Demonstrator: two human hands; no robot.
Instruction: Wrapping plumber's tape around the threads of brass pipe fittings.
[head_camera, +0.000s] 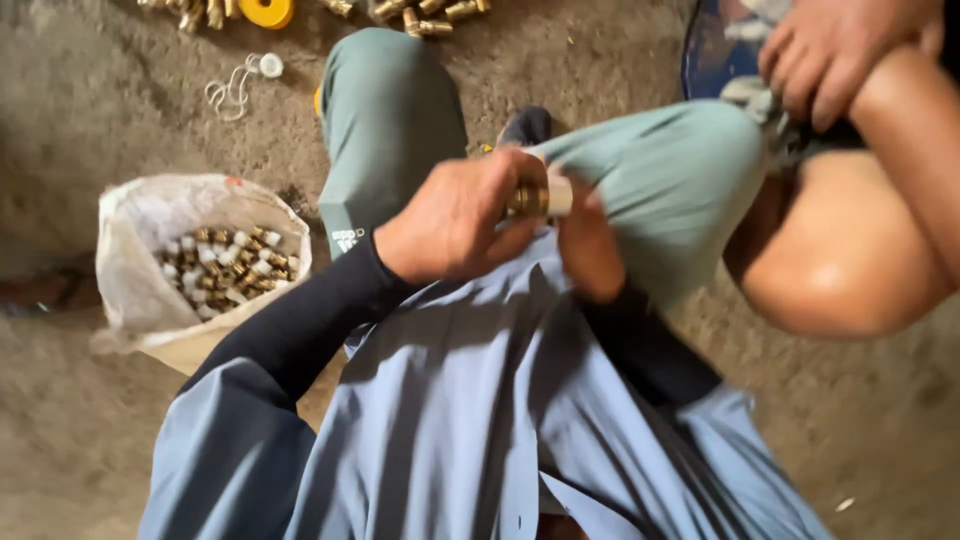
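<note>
Blue shirt front (480, 420) is filling the bottom of the view, closest to the lens, with black undersleeves running up to both hands.

Left to right: white sack (150, 290) is sitting open on the floor (80, 120), holding a heap of brass fittings (228, 262) with white caps. Farther up, loose brass parts (430, 15) and a yellow ring (266, 11) are lying on the floor.

Left hand (455, 218) is closing its grip around a brass fitting (527, 199), fingers wrapped over the brass end. Fitting is lying roughly horizontal, long axis running left to right, white cap (559, 195) pointing toward the right hand.

Right hand (588, 245) is sitting just beside the cap end, fingertips touching or nearly touching it; motion blur is hiding how far its grip is closed, so I cannot tell. Both hands are working above the green-trousered knees (660, 170). Left hand is carrying the piece; right hand is nearer the cap.

Far right: another person's hand (830, 55) is resting on their own bare knee (840, 250).
</note>
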